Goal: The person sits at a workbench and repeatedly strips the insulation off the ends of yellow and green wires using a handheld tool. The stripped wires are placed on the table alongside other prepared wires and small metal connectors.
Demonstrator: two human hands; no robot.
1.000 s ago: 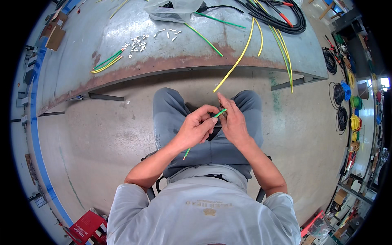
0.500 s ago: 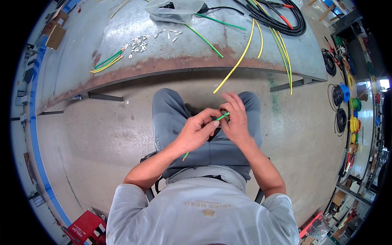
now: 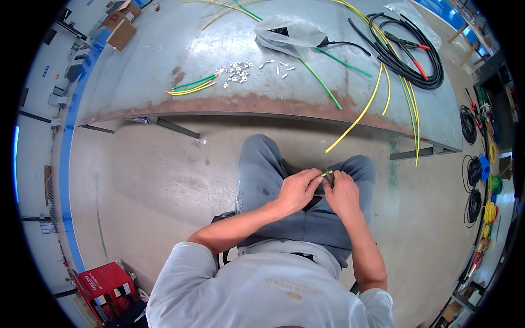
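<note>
Above my lap, my left hand (image 3: 298, 192) is closed on a short green-and-yellow wire (image 3: 325, 175), pinching it between thumb and fingertips. The rest of that wire is hidden by the hand. My right hand (image 3: 343, 195) meets it from the other side. Its fingers are closed round a small dark tool (image 3: 330, 179) at the wire's end; the kind is too covered to tell. On the workbench (image 3: 142, 71) ahead lie a pile of ring terminals (image 3: 238, 72), a few cut green wires (image 3: 196, 82) and yellow wires (image 3: 191, 89) with bare copper ends.
A clear plastic bag (image 3: 290, 35) sits on the bench, with long green-and-yellow wires (image 3: 358, 123) hanging over its front edge. Right of it is a coiled black cable (image 3: 435, 71) with red-handled clamps (image 3: 420, 68). Cable coils (image 3: 474, 205) line the right; a red rack (image 3: 106, 287) stands lower left.
The view has shifted, so the bench appears lower and further right. My hands have drawn together; my right fingers, raised before, now curl round the tool. The wire's trailing copper end no longer shows.
</note>
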